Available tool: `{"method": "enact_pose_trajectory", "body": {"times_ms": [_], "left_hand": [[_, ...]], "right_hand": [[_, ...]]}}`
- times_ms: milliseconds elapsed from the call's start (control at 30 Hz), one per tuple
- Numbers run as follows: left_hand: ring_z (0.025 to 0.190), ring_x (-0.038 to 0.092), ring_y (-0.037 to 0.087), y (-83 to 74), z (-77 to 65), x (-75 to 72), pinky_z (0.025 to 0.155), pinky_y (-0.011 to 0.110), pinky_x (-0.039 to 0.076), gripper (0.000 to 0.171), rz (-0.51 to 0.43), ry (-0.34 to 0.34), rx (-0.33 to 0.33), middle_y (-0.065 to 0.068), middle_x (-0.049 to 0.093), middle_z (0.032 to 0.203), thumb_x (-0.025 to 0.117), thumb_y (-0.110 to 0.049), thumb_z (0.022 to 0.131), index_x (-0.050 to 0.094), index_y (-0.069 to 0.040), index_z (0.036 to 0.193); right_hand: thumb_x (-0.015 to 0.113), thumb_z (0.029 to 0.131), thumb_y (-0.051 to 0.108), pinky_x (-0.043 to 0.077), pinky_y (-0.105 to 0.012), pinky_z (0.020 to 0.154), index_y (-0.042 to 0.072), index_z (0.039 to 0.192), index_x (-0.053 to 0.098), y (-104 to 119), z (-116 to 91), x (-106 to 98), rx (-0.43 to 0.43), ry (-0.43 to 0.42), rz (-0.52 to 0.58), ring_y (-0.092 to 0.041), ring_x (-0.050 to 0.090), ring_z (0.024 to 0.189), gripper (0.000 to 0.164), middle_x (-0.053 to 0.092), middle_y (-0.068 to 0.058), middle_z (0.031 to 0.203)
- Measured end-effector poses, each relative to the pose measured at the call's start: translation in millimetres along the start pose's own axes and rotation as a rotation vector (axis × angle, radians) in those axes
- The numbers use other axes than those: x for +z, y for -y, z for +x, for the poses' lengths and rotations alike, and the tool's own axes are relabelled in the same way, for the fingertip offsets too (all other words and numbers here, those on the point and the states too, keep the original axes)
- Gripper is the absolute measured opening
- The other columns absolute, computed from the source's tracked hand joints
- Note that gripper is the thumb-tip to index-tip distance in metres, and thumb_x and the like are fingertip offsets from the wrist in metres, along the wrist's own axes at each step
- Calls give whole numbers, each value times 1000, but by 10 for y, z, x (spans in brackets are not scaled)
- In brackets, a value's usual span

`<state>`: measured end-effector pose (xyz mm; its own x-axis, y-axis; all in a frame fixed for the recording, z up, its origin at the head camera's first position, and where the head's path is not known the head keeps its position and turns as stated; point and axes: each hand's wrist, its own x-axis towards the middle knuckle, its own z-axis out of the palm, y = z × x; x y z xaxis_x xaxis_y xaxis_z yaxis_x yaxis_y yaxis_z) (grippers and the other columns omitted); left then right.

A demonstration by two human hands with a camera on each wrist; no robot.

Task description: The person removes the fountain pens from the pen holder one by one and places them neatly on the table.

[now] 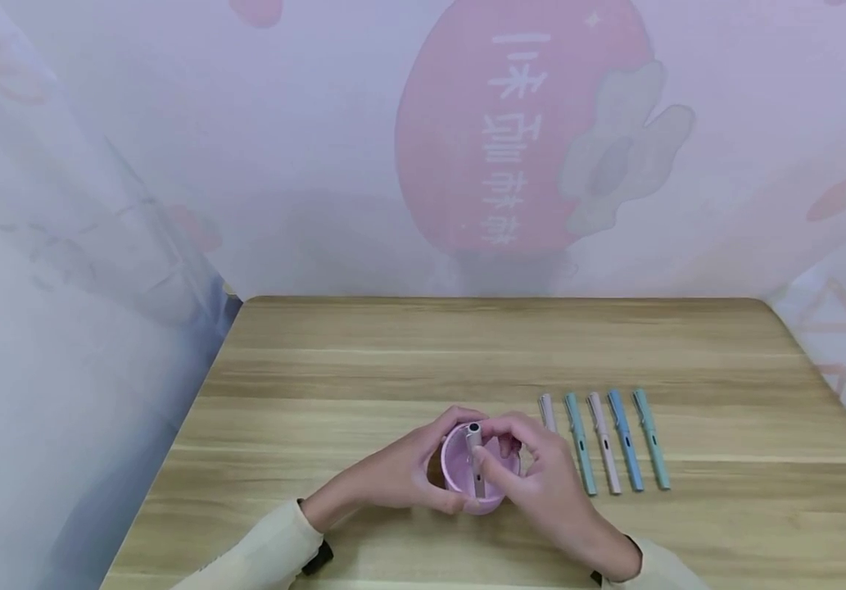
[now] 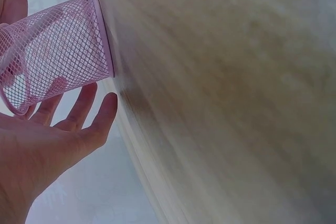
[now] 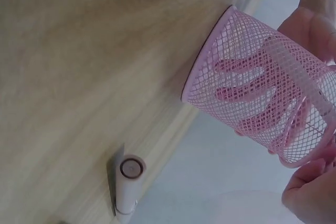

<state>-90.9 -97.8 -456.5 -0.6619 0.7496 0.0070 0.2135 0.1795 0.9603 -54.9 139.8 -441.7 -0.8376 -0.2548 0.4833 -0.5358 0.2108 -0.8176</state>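
Note:
A round pink wire-mesh pen holder stands on the table. My left hand curves round its left side, the thumb near the front of the rim and the fingers behind. In the right wrist view those fingers show through the mesh wall. My right hand pinches a pale pink pen by its upper end at the mouth of the holder. The pen's lower part is inside, seen blurred through the mesh in both wrist views.
To the right of the holder, several pens lie in a row on the wooden table: a pale pink pen partly behind my right hand, a teal pen, a pink pen, a blue pen and another teal pen.

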Motion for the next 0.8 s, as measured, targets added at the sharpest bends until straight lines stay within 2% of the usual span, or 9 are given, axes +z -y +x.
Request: {"method": "enact_pose_trajectory", "body": {"times_ms": [133,333,533,800], "left_hand": [[119,65,21,15,-5,-1,92,40,61,86,11,-6,-4,-2,59,143,90,-28,88,41,-42,157],[122,64,27,16,-1,-10,96,43,59,88,42,-16,-18,-4,60,141,91,-31,88,40,-42,158],[123,63,32,5,1,-2,98,45,58,87,20,-11,-22,1,60,143,91,-29,88,41,-42,157],[124,62,31,8,-12,13,98,44,58,86,12,-11,-25,8,60,145,91,-31,88,42,-38,158]], "right_hand": [[82,93,-2,48,-26,65,17,112,76,9,9,-21,-17,-6,32,-16,57,75,28,67,6,92],[79,93,-6,47,-31,67,14,114,75,22,28,-81,-29,-25,44,-19,56,77,29,65,4,91],[79,90,-8,44,-28,66,10,113,75,48,106,-167,-93,-68,10,-18,53,75,30,61,5,86],[77,91,-10,40,-27,60,8,112,75,129,186,-270,-85,-83,17,-16,50,72,28,59,5,83]]}}
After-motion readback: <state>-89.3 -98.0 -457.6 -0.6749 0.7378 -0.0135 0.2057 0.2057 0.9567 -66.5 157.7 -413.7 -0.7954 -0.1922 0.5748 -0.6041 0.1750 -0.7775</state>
